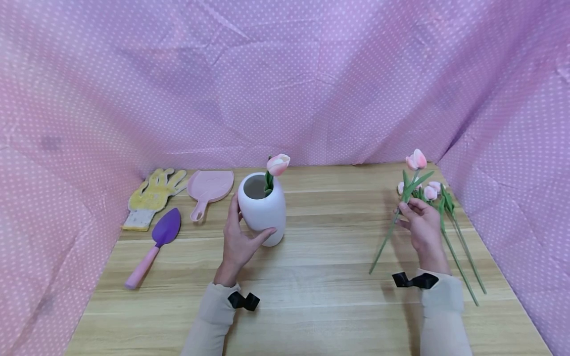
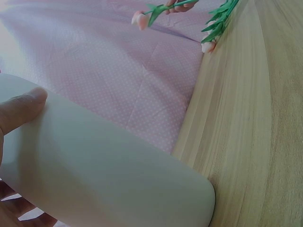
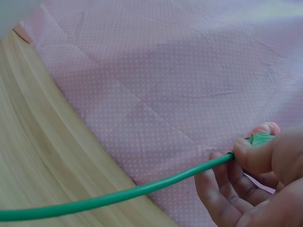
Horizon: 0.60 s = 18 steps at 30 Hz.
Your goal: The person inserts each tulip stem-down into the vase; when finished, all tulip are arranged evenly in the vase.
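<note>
My left hand [image 1: 240, 242] grips a white vase [image 1: 267, 215] from its left side, thumb across the front. The vase stands on the table, and a pink artificial tulip [image 1: 278, 165] leans at the right of its mouth. On the right, my right hand [image 1: 425, 230] pinches another pink tulip [image 1: 416, 159] by its stem just under the leaves. That tulip's bloom points up and its green stem [image 3: 142, 190] slants down to the left. Several more tulips [image 1: 431, 192] lie beside and behind the right hand, partly covered by it.
At the left of the wooden table [image 1: 320, 296] lie a yellow and white glove [image 1: 153, 195], a pink dustpan-shaped scoop [image 1: 211, 186] and a trowel [image 1: 166, 228] with purple blade and pink handle. Pink dotted cloth [image 1: 311, 84] encloses the back and sides.
</note>
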### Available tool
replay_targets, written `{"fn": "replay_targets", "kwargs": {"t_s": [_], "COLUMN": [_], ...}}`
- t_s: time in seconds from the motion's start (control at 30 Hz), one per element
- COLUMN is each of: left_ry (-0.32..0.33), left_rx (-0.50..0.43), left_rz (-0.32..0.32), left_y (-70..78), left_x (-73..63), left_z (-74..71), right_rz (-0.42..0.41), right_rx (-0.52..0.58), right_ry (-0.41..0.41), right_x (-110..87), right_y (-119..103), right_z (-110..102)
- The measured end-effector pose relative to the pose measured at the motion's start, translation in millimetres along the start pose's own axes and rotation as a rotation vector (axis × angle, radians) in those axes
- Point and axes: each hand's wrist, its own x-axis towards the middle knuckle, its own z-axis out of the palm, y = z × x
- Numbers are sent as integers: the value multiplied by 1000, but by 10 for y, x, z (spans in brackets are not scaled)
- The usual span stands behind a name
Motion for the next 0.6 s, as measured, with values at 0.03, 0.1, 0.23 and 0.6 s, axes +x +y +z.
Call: {"fn": "replay_targets", "kwargs": {"t_s": [0.03, 0.1, 0.23, 0.6], "left_ry": [0, 1, 3, -1], "left_rx": [-1, -1, -7, -10], "left_rz": [-1, -1, -1, -12], "left_y": [-2, -7, -10, 7], "left_x": [0, -1, 2, 10], "left_z": [-1, -1, -4, -7], "right_rz": [-5, -14, -39, -146], "right_rx": [20, 62, 166, 488], "right_ry": [-3, -9, -36, -52], "right_x": [-1, -1, -7, -38], "right_y": [-10, -32, -83, -275], "right_z": [9, 28, 70, 259]}}
